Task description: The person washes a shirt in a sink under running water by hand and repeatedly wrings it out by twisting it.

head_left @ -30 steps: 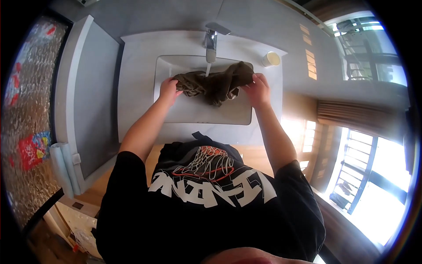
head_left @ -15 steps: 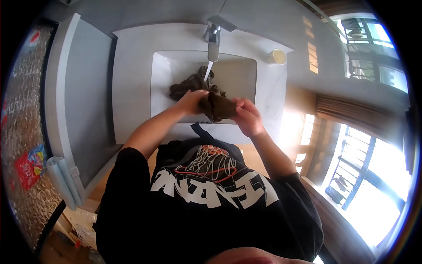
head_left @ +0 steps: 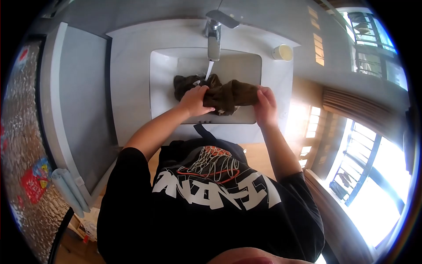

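A dark brown piece of clothing (head_left: 235, 94) is stretched between my two hands over the white sink (head_left: 160, 101). My left hand (head_left: 194, 100) grips it near the middle, fingers closed round the fabric. At its right end, my right hand (head_left: 265, 105) pinches the edge near the basin's right rim. More of the dark fabric lies bunched in the basin to the left, under and behind my left hand. Water runs from the chrome faucet (head_left: 213, 42) onto the cloth. The garment's exact kind does not show.
A pale cup (head_left: 282, 53) stands on the counter (head_left: 129, 88) right of the faucet. A grey panel (head_left: 85, 101) rises at the left, with a rolled light-blue item (head_left: 70, 191) by its lower end. Bright windows (head_left: 356, 163) are on the right.
My right hand has moved right, drawing the fabric out longer between my hands. My left hand has shifted slightly. Water still runs.
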